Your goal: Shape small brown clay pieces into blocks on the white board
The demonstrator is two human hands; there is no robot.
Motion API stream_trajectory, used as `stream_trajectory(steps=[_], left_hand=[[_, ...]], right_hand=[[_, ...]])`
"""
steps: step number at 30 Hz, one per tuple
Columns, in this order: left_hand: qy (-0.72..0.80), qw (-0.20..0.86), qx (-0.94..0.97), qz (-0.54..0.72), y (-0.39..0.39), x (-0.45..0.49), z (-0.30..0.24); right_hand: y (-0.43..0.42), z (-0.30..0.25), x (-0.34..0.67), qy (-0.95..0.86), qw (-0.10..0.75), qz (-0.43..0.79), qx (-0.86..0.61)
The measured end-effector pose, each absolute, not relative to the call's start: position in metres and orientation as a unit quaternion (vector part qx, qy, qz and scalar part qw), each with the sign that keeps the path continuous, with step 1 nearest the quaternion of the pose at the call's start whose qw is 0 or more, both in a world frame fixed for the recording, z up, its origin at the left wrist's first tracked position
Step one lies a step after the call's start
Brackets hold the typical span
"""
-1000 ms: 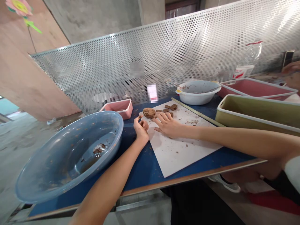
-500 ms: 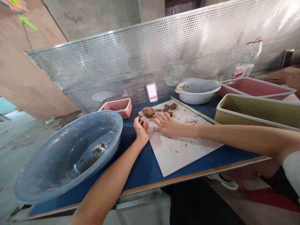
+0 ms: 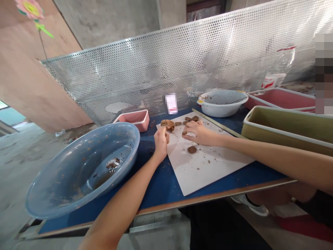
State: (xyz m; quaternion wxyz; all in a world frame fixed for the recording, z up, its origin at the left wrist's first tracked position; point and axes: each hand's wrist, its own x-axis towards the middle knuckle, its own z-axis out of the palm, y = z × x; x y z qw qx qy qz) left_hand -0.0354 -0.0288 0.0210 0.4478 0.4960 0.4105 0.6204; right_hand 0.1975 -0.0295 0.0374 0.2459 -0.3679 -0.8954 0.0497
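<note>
My left hand (image 3: 161, 138) is curled closed at the left edge of a white sheet (image 3: 205, 166), its fingers pinching at a brown clay lump (image 3: 168, 124). My right hand (image 3: 199, 133) rests on the sheet with its fingers bent, fingertips on a small brown piece near several other brown bits (image 3: 191, 119). A flat round brown disc (image 3: 191, 149) lies on the sheet just below my right hand. The sheet lies on a blue table (image 3: 156, 184).
A big blue basin (image 3: 83, 166) with clay smears sits at the left. A small pink tray (image 3: 134, 119), a white bowl (image 3: 221, 102), a thin stick (image 3: 221, 124), an olive tray (image 3: 288, 128) and a pink tray (image 3: 282, 98) stand along a perforated metal screen (image 3: 182, 62).
My right hand lifted and shifted right, and its fingers bent, uncovering a flat brown disc on the sheet. My left hand moved up to the clay lump.
</note>
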Motion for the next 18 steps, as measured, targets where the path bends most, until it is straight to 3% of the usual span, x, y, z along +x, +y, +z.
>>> stream_trajectory(steps=[3,5,9,18], left_hand=[[0.447,0.227,0.75,0.431,-0.043,-0.031,0.023],[0.451,0.126,0.819,0.332,-0.057,-0.025,0.023],[0.445,0.104,0.861,0.224,-0.08,-0.013,0.023],[0.41,0.113,0.886,0.187,-0.071,-0.022,0.027]], right_hand=[[-0.034,0.03,0.218,-0.912,0.213,0.093,-0.338],[-0.039,0.022,0.227,-0.913,0.199,0.105,-0.34],[-0.047,0.008,0.232,-0.902,0.209,0.115,-0.36],[-0.056,0.006,0.23,-0.892,0.23,0.13,-0.367]])
